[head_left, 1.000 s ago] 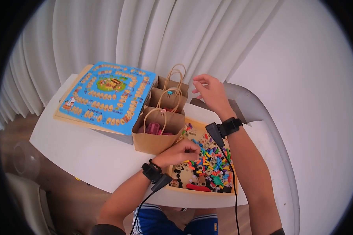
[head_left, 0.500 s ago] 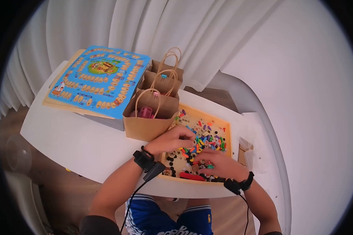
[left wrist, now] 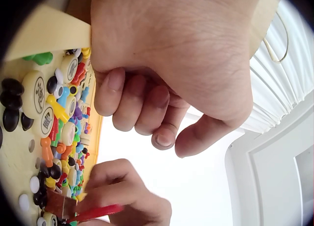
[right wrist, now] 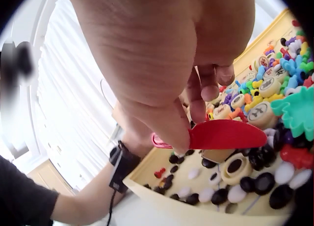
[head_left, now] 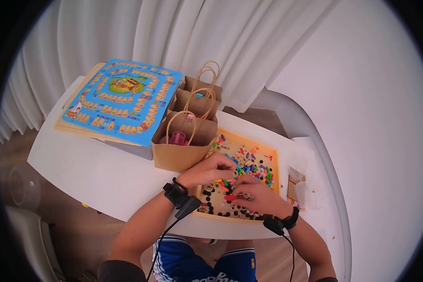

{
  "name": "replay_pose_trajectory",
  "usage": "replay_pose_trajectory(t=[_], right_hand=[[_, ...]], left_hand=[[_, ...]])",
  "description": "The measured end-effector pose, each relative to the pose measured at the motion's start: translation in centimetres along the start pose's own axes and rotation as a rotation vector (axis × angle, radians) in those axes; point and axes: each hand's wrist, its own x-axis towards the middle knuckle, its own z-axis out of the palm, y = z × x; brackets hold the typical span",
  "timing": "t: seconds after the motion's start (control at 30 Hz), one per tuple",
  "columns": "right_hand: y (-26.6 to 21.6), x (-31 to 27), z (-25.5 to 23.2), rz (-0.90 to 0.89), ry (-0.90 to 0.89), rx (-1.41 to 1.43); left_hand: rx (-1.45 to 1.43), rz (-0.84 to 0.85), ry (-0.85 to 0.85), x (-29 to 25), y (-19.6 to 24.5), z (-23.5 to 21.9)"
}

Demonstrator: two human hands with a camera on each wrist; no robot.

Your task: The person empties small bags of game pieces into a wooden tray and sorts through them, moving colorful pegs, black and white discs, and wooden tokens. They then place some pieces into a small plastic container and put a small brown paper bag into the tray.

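My right hand (head_left: 265, 199) pinches a red plastic piece shaped like a toy knife (right wrist: 228, 134) by its narrow end, low over the shallow wooden tray (head_left: 278, 169). Its rounded blade overlaps black and white round pieces (right wrist: 265, 183) in the right wrist view. Farther left, my left hand (head_left: 207, 170) hovers by the tray with its fingers loosely curled; nothing shows between thumb and fingertips in the left wrist view. Colourful pegs (left wrist: 60, 112), wooden discs with printed characters (left wrist: 34, 94) and a green spiky piece (right wrist: 297, 111) lie mixed in the tray.
Several brown paper bags with handles (head_left: 181, 157) stand along the tray's left side. Beyond them a blue game board (head_left: 127, 101) tops a stack on the white table (head_left: 94, 174). A clear plastic box (head_left: 296, 181) lies right of the tray.
My right hand came down from beyond the tray to its near part and took hold of the red toy knife there. The left hand stays at about the same place.
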Motion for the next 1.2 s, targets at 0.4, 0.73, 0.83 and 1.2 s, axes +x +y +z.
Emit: replay_pose_trajectory(t=[0.4, 0.73, 0.83, 1.2], right_hand=[[-4.5, 10.2, -9.9, -0.068, 0.773, 0.417], [0.0, 10.5, -7.5, 0.15, 0.473, 0.215], [2.6, 4.8, -7.2, 0.26, 0.266, -0.001], [1.7, -6.4, -1.4, 0.343, -0.089, -0.055]], left_hand=[[0.041, 0.002, -0.013, 0.1, -0.3, 0.0], [0.035, 0.02, 0.012, -0.1, -0.3, 0.0], [0.011, -0.004, -0.005, 0.1, 0.0, 0.0], [0.046, -0.012, -0.035, 0.2, -0.1, -0.1]])
